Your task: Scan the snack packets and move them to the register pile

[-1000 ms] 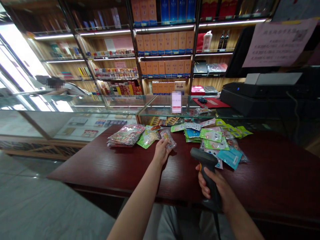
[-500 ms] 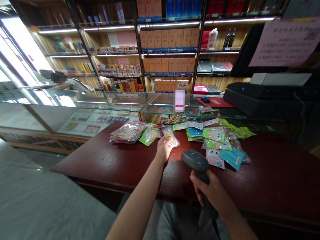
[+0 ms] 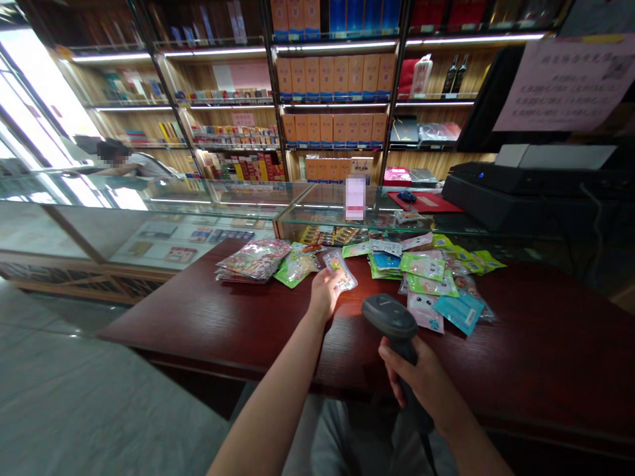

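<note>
My left hand (image 3: 325, 291) is closed on a small clear snack packet (image 3: 343, 270) with a colourful label, low over the table. In my right hand (image 3: 417, 370) is a black barcode scanner (image 3: 389, 316), its head turned toward that packet and its handle wrapped by my fingers. Left of the packet lie a green and clear snack bag (image 3: 296, 268) and a stack of flat, pink-patterned packets (image 3: 255, 260). On the right a loose pile holds green packets (image 3: 421, 266), a pink packet (image 3: 425, 312) and a blue packet (image 3: 460, 311).
The dark red wooden table (image 3: 198, 317) meets a glass display counter (image 3: 292, 215). A black machine (image 3: 496, 198) and a monitor with a pink notice (image 3: 560, 86) stand at right. Shelves of orange boxes (image 3: 342, 76) line the back. A person (image 3: 133, 162) leans on the counter at far left.
Almost nothing differs. The view has shifted very slightly, and both hands keep their holds on the packet and the scanner.
</note>
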A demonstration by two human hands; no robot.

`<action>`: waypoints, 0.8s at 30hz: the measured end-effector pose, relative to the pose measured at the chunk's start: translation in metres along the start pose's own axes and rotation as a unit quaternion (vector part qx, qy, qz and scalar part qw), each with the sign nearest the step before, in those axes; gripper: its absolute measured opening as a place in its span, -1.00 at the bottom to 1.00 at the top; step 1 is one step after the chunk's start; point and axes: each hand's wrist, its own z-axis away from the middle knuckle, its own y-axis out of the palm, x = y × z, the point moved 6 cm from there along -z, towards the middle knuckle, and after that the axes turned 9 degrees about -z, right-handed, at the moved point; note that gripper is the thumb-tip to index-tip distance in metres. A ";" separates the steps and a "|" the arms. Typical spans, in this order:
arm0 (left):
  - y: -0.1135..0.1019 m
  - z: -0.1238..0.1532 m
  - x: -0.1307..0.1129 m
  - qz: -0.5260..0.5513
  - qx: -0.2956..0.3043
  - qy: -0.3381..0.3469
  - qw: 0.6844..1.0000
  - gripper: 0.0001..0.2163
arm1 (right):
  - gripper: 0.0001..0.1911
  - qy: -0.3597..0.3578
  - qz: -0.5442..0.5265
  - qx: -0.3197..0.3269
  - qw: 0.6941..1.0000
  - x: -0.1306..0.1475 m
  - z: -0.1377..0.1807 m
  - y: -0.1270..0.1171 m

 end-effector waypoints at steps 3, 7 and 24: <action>0.003 0.002 -0.003 -0.017 0.006 0.010 1.000 -0.67 | -0.56 -0.001 0.004 -0.006 1.000 0.001 0.001 -0.002; 0.004 0.006 -0.007 -0.028 -0.001 0.013 1.000 -0.64 | -0.53 -0.001 0.003 -0.019 1.000 0.002 0.002 -0.005; -0.001 0.006 -0.013 -0.147 -0.052 0.082 0.984 -0.67 | -0.54 0.008 0.018 0.002 1.000 -0.001 0.003 -0.002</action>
